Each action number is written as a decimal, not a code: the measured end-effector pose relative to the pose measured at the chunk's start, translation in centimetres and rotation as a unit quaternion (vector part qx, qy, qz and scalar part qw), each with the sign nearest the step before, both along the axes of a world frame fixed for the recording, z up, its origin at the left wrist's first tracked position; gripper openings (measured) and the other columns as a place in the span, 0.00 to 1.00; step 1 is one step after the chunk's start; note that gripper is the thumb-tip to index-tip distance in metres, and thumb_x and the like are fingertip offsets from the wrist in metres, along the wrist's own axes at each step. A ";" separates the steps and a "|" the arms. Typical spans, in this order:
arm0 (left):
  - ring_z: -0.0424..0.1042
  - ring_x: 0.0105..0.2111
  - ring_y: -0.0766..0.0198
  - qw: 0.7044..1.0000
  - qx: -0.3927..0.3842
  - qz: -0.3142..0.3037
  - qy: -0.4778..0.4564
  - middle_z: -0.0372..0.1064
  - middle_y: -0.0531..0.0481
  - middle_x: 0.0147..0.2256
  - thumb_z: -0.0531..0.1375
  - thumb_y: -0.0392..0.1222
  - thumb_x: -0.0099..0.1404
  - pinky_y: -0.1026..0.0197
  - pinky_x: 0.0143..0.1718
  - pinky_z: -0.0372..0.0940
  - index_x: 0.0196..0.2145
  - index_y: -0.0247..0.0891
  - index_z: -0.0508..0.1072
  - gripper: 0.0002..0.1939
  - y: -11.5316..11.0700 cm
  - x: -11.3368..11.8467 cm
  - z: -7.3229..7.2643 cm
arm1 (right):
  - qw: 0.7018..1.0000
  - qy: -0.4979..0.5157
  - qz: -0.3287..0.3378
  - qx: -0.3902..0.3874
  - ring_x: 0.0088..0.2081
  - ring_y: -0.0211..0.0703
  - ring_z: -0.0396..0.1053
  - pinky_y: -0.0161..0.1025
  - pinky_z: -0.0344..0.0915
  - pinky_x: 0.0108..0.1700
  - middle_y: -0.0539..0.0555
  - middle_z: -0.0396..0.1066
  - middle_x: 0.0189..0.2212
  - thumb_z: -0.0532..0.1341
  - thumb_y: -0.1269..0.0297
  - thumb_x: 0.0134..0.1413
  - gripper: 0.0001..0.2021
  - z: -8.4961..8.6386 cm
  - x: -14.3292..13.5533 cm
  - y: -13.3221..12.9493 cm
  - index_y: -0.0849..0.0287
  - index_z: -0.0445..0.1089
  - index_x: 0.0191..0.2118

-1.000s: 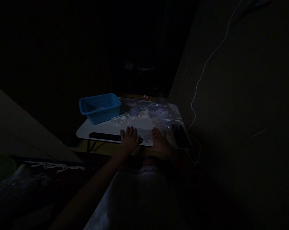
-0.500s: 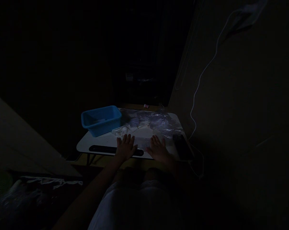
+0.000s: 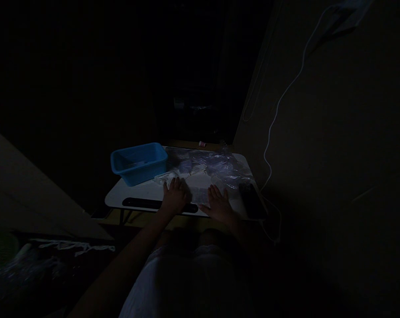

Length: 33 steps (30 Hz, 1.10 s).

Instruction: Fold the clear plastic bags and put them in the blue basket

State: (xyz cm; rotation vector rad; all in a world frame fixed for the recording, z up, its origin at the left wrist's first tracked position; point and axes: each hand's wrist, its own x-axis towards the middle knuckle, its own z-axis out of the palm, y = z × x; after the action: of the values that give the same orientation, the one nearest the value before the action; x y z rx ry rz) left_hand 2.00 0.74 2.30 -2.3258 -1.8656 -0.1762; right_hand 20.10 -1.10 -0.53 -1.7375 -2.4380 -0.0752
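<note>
My left hand is open, palm down on the white counter, and partly over the long black slot. My right hand is open and flat too, with its fingers a bit apart. I see nothing gripped in either one. The thin clear plastic piece lies between them, near the front edge. It is so dark that I can't tell if both hands touch it. If I push too hard from one side, it could slide or wrinkle, since it looks light and slick. The big crumpled plastic is just behind, so the two could get mixed up. A wide swing right might bump the dark flat thing off the edge
</note>
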 end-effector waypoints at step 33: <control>0.42 0.59 0.51 0.999 -0.026 -0.026 -0.011 0.44 0.34 0.58 0.35 0.53 0.65 0.47 0.55 0.41 0.57 0.23 0.50 0.33 -1.4 2.2 -3.2 | 0.999 0.047 -0.003 -0.026 0.60 0.51 0.40 0.57 0.36 0.56 0.62 0.45 0.59 0.48 0.46 0.50 0.36 0.4 0.5 0.6 0.65 0.46 0.59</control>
State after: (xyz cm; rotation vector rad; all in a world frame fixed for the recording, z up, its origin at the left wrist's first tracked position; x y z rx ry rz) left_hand 4.18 -0.68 -0.93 -2.4189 -1.8416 -0.1615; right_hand 20.62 -0.54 -0.11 -1.7276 -2.3885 0.0678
